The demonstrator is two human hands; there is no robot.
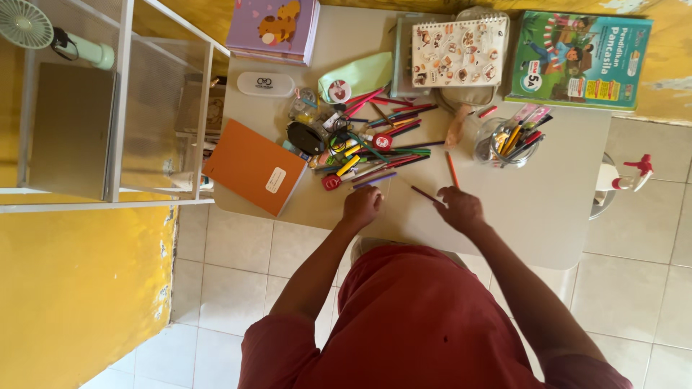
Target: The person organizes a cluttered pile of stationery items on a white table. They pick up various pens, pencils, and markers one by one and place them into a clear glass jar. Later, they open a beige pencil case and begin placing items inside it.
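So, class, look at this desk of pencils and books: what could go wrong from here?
1. The orange notebook juts past the table's left edge; a nudge might tip it to the floor.
2. The loose pile of coloured pencils lies close to the left hand; a sweep could roll some off the near edge.
3. The right hand holds a dark pencil near the clear pencil jar, which might get knocked over.
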